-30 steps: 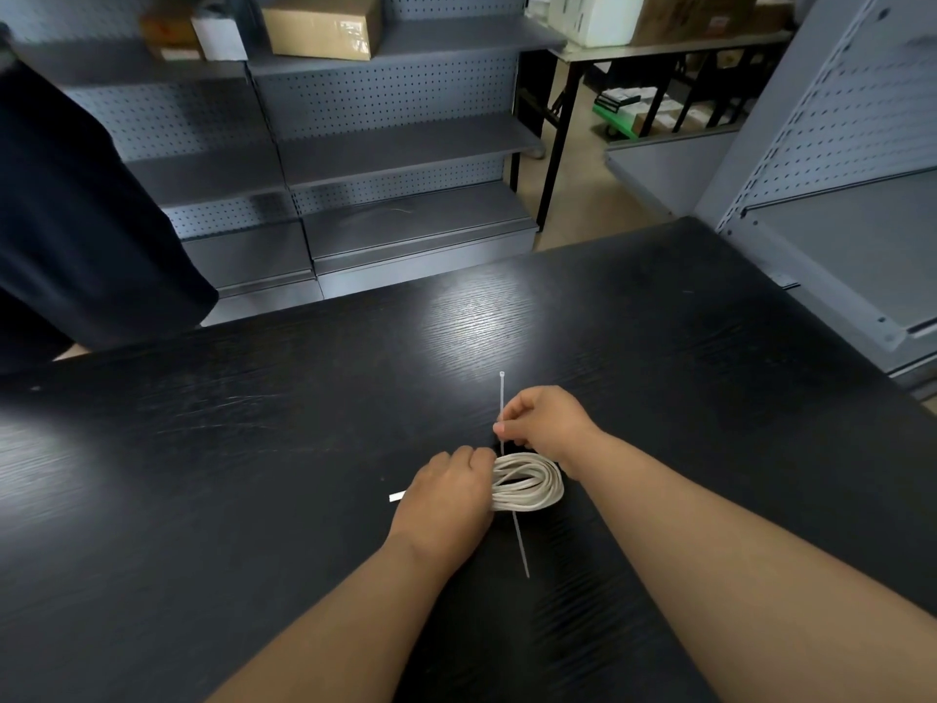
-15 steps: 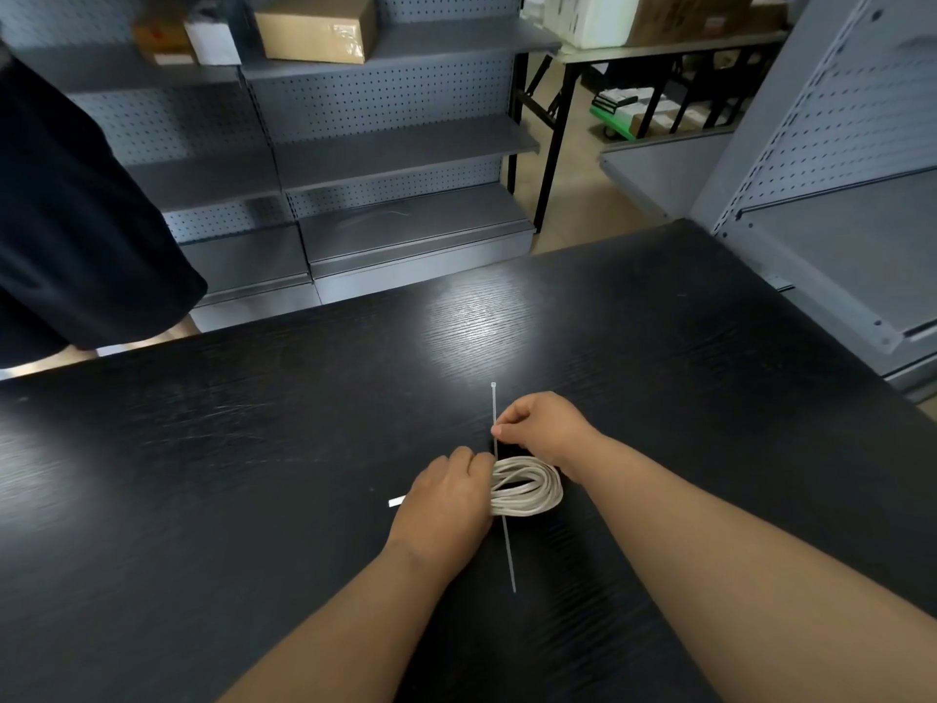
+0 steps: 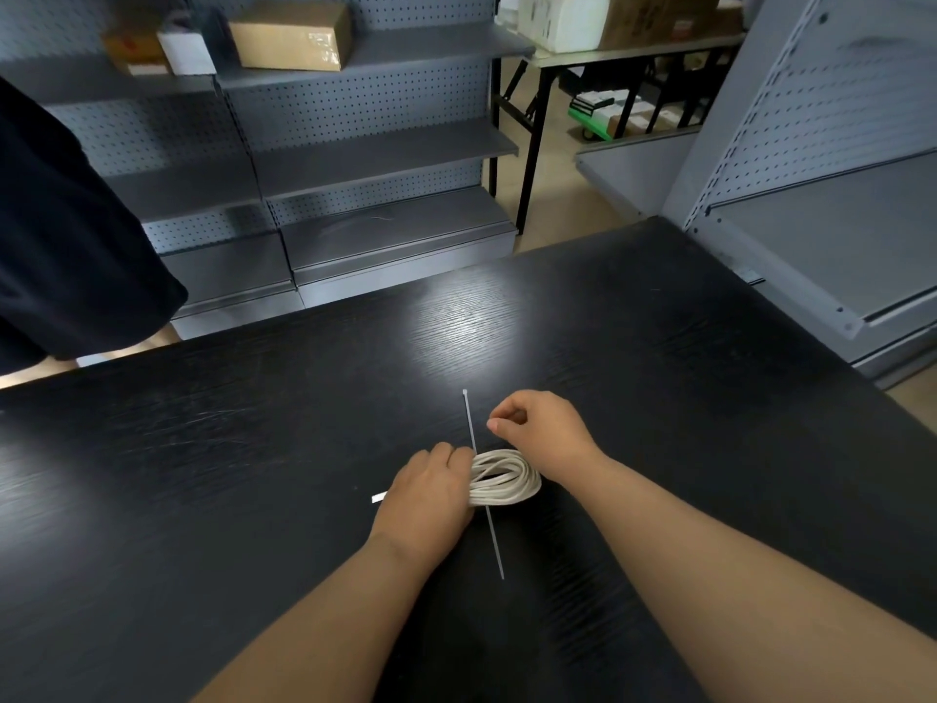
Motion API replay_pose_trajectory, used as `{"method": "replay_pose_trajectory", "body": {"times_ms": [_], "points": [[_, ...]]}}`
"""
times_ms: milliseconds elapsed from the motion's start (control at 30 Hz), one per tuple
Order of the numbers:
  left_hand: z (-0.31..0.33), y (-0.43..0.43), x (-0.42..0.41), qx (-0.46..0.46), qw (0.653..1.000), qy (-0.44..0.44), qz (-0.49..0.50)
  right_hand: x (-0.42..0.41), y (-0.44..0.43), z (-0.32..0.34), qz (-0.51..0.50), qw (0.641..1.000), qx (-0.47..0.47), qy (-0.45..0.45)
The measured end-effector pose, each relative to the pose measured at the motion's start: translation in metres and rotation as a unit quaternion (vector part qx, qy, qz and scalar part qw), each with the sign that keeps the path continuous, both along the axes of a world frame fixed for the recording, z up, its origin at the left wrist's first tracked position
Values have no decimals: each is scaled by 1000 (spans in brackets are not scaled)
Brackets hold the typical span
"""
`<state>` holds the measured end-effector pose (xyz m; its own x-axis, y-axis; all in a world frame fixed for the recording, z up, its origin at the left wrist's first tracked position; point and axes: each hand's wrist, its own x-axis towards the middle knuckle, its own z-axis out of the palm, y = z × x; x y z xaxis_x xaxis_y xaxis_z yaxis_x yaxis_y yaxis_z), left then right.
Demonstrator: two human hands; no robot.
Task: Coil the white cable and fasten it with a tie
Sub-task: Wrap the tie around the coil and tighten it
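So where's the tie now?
Head view, centre: the tie lies on the black table, crossing the white coil between left hand and right hand.

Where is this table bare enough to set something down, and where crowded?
Bare: the black table left of the left hand and the cable's loose end, the far stretch beyond the cable tie, and the right side past the right hand. Crowded: the centre, where both hands, the coiled white cable and the tie meet.

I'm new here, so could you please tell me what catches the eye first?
A coiled white cable sits on the black table, its left side gripped by the left hand. A white cable tie lies under it, the right hand curled beside the tie's far part.
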<state>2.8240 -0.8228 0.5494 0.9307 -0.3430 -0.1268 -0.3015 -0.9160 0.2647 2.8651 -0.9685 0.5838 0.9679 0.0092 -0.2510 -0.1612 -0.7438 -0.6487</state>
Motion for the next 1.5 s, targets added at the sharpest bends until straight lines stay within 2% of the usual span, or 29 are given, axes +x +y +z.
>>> {"method": "replay_pose_trajectory", "body": {"times_ms": [200, 333, 500, 700, 833, 1100, 1367, 1500], "points": [[1, -1, -2, 3, 1000, -7, 7, -22, -4, 6, -31, 998, 17, -52], [1, -1, -2, 6, 1000, -10, 7, -39, -7, 12, -8, 996, 10, -94], [0, -2, -3, 18, 1000, -20, 11, -60, -14, 3, 106, 978, -28, -175], [0, -6, -6, 16, 999, -17, 40, -80, -25, -7, 262, 925, -90, -261], [0, -8, -9, 17, 998, -20, 58, -89, -29, -17, 346, 895, -132, -250], [4, -9, -9, 28, 998, -14, 51, -96, -21, -20, 369, 897, -206, -127], [2, -9, -8, 23, 998, -18, 57, -95, -14, -21, 347, 906, -215, -115], [0, -8, -6, 18, 998, -22, 54, -98, -13, -20, 374, 882, -246, -150]]}}
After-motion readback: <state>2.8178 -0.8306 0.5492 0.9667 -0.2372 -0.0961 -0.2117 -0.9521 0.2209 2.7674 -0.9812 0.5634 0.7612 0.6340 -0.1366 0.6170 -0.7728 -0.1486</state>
